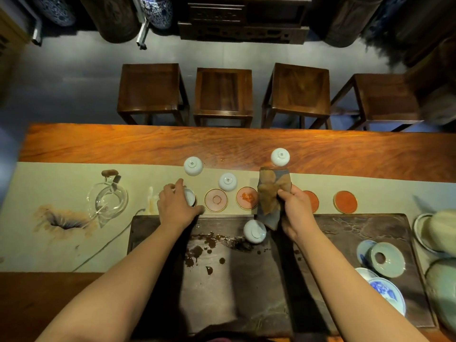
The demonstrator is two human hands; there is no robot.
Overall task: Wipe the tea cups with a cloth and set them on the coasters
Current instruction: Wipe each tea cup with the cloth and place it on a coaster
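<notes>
My left hand (176,204) grips a white tea cup (190,196) that stands upright on the leftmost coaster, mostly hidden under it. My right hand (293,211) holds up a brown and grey cloth (271,193). Three white cups sit upside down on the runner and table: one (193,165), one (227,181) and one (280,157). Another upturned cup (255,231) lies on the dark tea tray (246,280). Round coasters lie in a row: a pink one (216,200), another (246,197), an orange one (311,201) partly behind my right hand, and one (345,201) further right.
A glass pitcher (107,198) stands on the pale runner (61,238) at left. Blue-and-white dishes and a celadon lid (386,259) crowd the tray's right end. Dark tea stains spot the tray. Several wooden stools (223,95) stand beyond the table's far edge.
</notes>
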